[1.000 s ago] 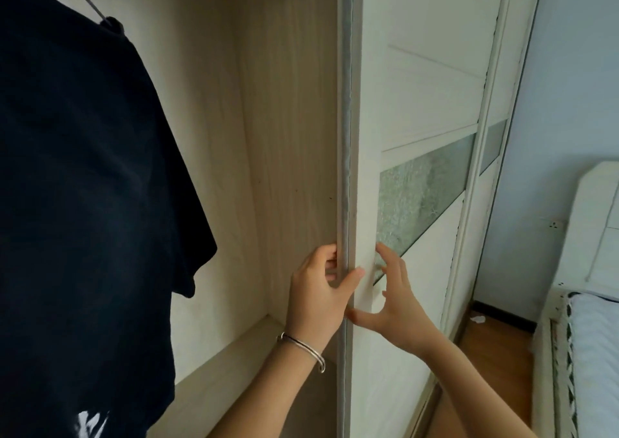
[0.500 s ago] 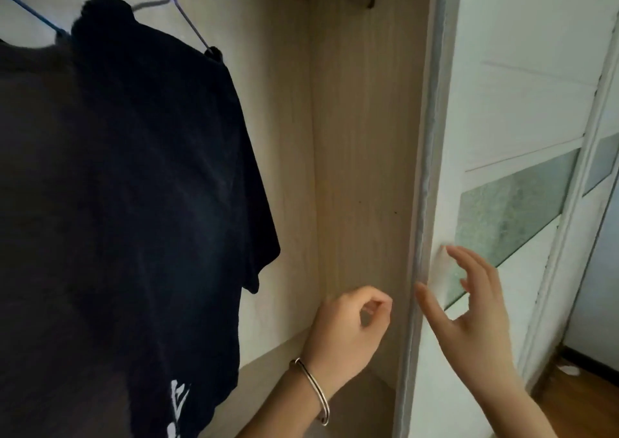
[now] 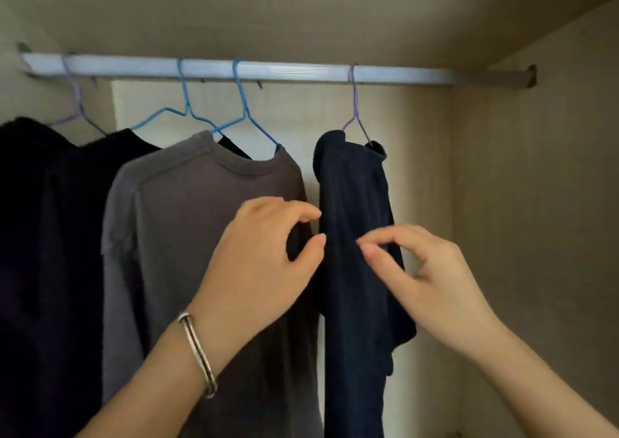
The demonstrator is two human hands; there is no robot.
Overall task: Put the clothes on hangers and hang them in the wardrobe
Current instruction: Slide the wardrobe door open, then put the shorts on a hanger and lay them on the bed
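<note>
Where the navy shirt (image 3: 351, 186) hangs, left hand (image 3: 264, 267) and right hand (image 3: 435, 283) hover half-open.

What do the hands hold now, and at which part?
The left hand and right hand are at the middle of the dark navy hanging garment; whether either pinches it cannot be told.

My bracelet (image 3: 201, 357) gleams like polished metal; the shirts (image 3: 187, 230) are matt cloth, the wardrobe wall (image 3: 536, 203) seemingly matt wood-grain.
</note>
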